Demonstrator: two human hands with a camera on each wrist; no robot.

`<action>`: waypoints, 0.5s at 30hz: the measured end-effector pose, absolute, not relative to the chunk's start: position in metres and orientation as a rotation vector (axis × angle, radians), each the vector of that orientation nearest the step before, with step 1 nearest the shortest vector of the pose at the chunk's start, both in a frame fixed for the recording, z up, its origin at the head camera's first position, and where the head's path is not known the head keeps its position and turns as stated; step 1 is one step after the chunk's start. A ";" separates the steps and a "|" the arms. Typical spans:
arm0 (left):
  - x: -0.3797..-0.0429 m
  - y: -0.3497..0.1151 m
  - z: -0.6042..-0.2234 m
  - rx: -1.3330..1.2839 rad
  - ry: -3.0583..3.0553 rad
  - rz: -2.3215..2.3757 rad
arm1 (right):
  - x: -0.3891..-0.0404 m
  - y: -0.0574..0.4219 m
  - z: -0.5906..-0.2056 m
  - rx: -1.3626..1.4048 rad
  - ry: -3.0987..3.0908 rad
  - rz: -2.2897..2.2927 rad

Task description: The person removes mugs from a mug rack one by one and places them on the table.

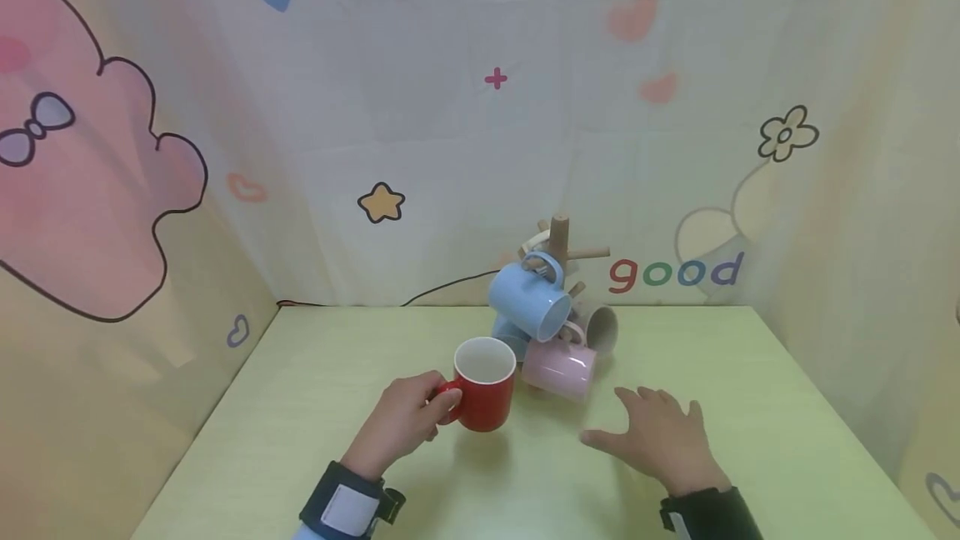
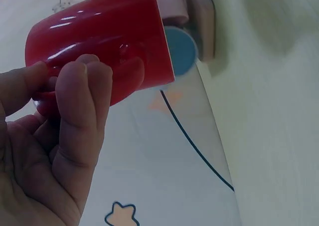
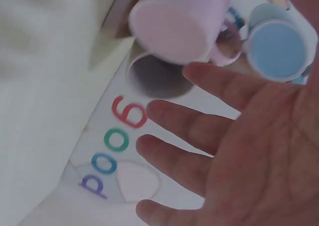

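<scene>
Wearing dark bands (image 1: pixel 348 500) at both wrists, nearest of all. Gripping a red mug (image 1: pixel 486 394) with the left hand (image 1: pixel 401 423), its handle clamped between thumb and curled fingers. Holding the mug upright, white inside facing up, near the middle of the pale green worktop (image 1: pixel 300 440). Held out on the other side, well apart from the left: the right hand (image 1: pixel 660 436), with fingers spread and thumb out, near a pink mug (image 1: pixel 558 369) but clear of it. Bunched just beyond the red mug, around a wooden rack (image 1: pixel 559 236): the pink mug lowest, tilted; a light blue mug (image 1: pixel 528 300) above, mouth slanting down; a second blue mug (image 1: pixel 510 336) partly hidden beneath; a greyish mug (image 1: pixel 600 329) behind. Farthest back, printed on a pale cloth (image 1: pixel 420 90): hearts, a star (image 1: pixel 382 203) and "good" lettering (image 1: pixel 677 272).
</scene>
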State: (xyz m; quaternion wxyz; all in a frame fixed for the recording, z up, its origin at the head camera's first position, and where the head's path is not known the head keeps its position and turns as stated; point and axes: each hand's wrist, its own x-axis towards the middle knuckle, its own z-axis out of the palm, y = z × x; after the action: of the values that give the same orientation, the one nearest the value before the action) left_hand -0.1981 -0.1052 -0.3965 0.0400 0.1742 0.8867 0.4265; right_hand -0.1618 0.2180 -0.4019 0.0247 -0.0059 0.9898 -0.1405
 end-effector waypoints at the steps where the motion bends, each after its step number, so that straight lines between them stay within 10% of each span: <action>1: -0.198 -0.108 -0.398 0.506 2.731 1.301 | -0.161 0.223 -0.403 -0.009 3.062 -0.387; 15: -0.203 -0.153 -0.404 0.083 2.879 1.295 | -0.154 0.235 -0.408 -0.004 2.990 -0.392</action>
State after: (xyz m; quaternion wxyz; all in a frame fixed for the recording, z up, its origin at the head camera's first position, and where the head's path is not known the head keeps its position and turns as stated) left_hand -0.2028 -0.1528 -0.4040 -0.0081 0.0262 0.9116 0.4102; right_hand -0.1536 0.2350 -0.4076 0.0632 -0.0013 0.9895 -0.1296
